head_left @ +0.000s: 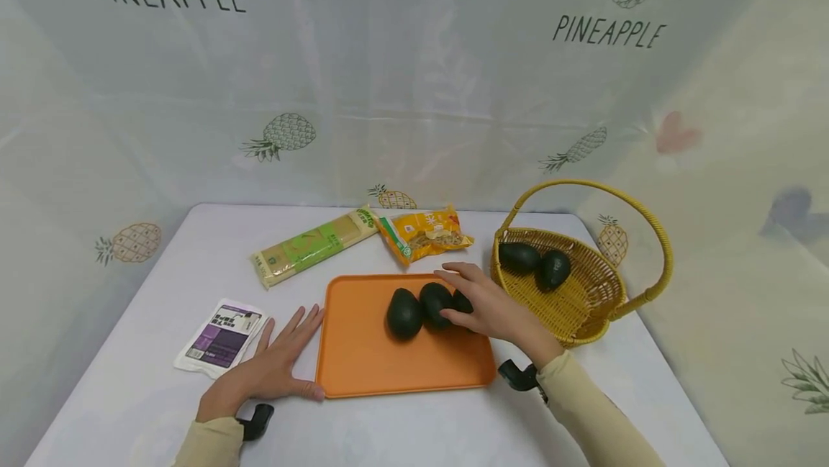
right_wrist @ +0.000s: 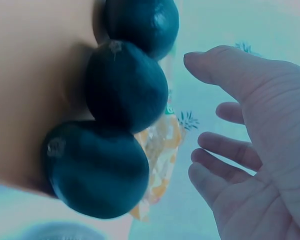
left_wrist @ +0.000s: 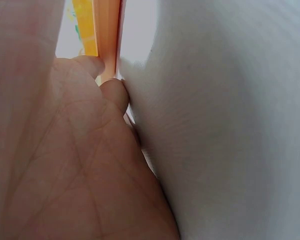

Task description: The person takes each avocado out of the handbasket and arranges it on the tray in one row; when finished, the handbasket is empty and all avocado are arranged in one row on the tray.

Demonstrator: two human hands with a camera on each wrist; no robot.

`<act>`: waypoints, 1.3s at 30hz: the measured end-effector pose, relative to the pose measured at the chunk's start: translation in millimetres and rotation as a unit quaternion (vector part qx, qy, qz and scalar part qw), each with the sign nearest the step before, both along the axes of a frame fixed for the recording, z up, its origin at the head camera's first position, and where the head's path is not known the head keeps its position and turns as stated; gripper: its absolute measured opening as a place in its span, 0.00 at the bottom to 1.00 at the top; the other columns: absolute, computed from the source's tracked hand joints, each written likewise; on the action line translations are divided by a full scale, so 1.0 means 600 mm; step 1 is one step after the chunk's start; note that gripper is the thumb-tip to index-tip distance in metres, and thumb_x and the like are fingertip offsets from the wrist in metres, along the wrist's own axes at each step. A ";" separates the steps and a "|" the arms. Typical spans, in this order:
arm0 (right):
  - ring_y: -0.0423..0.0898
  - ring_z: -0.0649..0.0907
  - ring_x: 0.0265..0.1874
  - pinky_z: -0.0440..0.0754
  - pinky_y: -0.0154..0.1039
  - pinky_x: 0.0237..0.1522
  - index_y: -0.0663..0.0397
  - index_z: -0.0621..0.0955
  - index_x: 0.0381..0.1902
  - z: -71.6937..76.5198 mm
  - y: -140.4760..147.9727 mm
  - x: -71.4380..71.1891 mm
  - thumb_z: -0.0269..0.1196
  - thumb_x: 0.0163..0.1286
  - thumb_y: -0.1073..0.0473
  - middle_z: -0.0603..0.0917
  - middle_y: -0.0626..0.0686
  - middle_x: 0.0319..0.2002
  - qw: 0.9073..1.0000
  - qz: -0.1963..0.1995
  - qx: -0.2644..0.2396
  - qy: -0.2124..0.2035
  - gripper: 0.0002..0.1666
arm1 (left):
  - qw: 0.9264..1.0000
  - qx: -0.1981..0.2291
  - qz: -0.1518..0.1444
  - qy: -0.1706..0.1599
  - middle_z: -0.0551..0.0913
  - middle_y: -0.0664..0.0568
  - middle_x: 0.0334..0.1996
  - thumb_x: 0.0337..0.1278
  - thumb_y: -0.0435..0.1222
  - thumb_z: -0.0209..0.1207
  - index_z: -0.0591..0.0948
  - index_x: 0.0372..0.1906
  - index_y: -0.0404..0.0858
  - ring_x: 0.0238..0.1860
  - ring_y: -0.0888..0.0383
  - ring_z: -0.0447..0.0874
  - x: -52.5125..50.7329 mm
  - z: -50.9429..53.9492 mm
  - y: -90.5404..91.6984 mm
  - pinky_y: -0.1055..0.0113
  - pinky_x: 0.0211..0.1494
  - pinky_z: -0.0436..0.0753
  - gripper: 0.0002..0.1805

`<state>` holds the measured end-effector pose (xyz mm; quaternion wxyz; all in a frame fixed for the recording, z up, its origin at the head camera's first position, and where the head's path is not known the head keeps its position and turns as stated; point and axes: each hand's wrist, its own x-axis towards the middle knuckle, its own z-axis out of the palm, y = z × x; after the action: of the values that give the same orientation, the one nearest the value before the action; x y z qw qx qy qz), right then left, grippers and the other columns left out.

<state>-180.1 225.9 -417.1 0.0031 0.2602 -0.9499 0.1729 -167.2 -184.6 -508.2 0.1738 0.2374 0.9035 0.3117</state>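
Three dark green avocados (head_left: 404, 314) lie side by side on an orange tray (head_left: 369, 366); the right wrist view shows all three avocados (right_wrist: 97, 170) touching in a row. My right hand (head_left: 486, 305) is over the tray's right side, above the middle and right avocados, partly hiding the rightmost. In the right wrist view that hand (right_wrist: 255, 130) has its fingers apart, with nothing between them. My left hand (head_left: 275, 366) rests on the table with fingers spread, fingertips and thumb at the tray's left edge. The left wrist view shows its palm (left_wrist: 75, 150) beside the tray edge (left_wrist: 107, 35).
A yellow wicker basket (head_left: 583, 301) holding two avocados (head_left: 553, 270) stands right of the tray. Behind the tray lie a green-and-yellow noodle packet (head_left: 314, 245) and an orange bag (head_left: 426, 234). A white-and-purple packet (head_left: 222, 337) is left of my left hand.
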 end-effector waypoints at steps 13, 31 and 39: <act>0.62 0.77 0.73 0.82 0.59 0.71 0.53 0.74 0.78 0.011 0.031 0.005 0.72 0.73 0.48 0.72 0.62 0.77 1.000 -0.027 -0.009 0.012 0.40 | 1.000 0.013 0.003 0.001 0.44 0.38 0.89 0.37 0.61 0.83 0.49 0.88 0.41 0.88 0.29 0.33 0.005 0.004 -0.005 0.24 0.81 0.21 0.77; 0.64 0.75 0.76 0.79 0.63 0.74 0.60 0.73 0.78 0.033 0.086 0.016 0.70 0.76 0.49 0.73 0.65 0.77 0.997 -0.070 -0.009 0.029 0.40 | 1.000 0.005 0.000 0.007 0.44 0.40 0.89 0.37 0.61 0.82 0.48 0.89 0.43 0.88 0.30 0.33 0.002 0.001 -0.003 0.23 0.81 0.22 0.77; 0.66 0.76 0.75 0.79 0.66 0.73 0.56 0.72 0.79 0.032 0.114 0.020 0.69 0.77 0.51 0.72 0.64 0.77 0.996 -0.085 -0.015 0.022 0.38 | 1.000 0.002 -0.001 0.002 0.44 0.39 0.89 0.37 0.61 0.82 0.48 0.89 0.42 0.88 0.30 0.33 0.001 0.001 -0.001 0.23 0.81 0.21 0.77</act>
<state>-167.8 294.5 -397.7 0.0422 0.1823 -0.9656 0.1803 -166.3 -185.0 -507.9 0.1713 0.2393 0.9030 0.3131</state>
